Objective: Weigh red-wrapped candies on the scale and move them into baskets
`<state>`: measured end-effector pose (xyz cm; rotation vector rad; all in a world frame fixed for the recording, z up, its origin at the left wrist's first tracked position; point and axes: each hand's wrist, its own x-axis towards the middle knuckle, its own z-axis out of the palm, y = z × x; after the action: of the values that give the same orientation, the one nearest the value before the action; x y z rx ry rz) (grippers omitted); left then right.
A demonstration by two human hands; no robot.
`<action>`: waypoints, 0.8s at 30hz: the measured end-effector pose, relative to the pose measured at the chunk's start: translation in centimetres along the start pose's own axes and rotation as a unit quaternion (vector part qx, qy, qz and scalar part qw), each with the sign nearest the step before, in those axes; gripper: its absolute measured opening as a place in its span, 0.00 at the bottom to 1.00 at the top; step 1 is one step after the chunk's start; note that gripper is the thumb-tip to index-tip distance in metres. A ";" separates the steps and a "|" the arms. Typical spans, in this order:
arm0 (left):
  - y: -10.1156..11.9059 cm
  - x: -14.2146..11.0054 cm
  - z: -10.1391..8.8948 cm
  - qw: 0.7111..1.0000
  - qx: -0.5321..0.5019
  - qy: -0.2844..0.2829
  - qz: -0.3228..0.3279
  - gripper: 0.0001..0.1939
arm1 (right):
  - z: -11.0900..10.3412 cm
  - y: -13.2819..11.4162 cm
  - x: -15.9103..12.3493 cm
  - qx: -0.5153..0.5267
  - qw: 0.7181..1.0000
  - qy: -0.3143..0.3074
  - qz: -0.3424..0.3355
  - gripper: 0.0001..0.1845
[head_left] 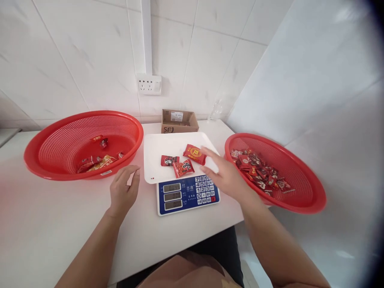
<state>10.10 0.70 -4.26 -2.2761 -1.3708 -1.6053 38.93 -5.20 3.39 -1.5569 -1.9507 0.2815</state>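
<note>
A digital scale [189, 196] with a white weighing pan [156, 146] stands in front of me. Three red snack packets lie on the pan: a larger one with a yellow emblem [194, 154], a small dark red one [169, 161] and a patterned one [183, 168]. My right hand [223, 174] hovers at the pan's right edge, thumb and fingers apart, close to the larger packet and holding nothing. Left of the scale, my left hand [123, 190] is loosely curved, with a gap between thumb and fingers and nothing visible in it.
On the left, a red perforated basket [57, 146] contains several packets. A second red basket [303, 180], on the right, holds a large pile of small red packets. Behind the pan stands an open cardboard box [180, 129], below a wall socket [149, 85]. The white table [138, 244] ends near my body.
</note>
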 end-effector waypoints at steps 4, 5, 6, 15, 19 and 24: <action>0.2 0.1 0.0 1.000 -0.002 0.003 -0.006 0.07 | -3.2 2.9 -2.3 -0.042 0.987 0.090 0.125 0.28; 0.3 0.1 -0.1 1.000 -0.001 0.004 -0.008 0.07 | -4.0 3.7 -2.9 -0.059 0.980 0.092 0.165 0.28; 0.4 0.1 -0.1 1.000 0.000 0.004 -0.011 0.07 | -4.7 4.5 -3.5 -0.081 0.971 0.082 0.209 0.29; 0.7 0.0 -0.1 0.999 -0.001 0.004 -0.046 0.08 | -8.1 7.7 -8.2 -0.184 0.886 -0.040 0.425 0.28; 0.6 -0.1 0.3 0.998 0.007 -0.004 -0.066 0.08 | -8.0 7.6 -8.4 -0.181 0.886 -0.031 0.425 0.28; 1.6 0.0 -0.4 0.997 -0.008 -0.007 -0.074 0.09 | -8.5 7.8 -8.7 -0.145 0.884 -0.047 0.441 0.28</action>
<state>10.87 -0.46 -3.41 -2.2478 -1.5711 -1.6489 51.13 -12.87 3.11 -2.6120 -1.2470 0.4458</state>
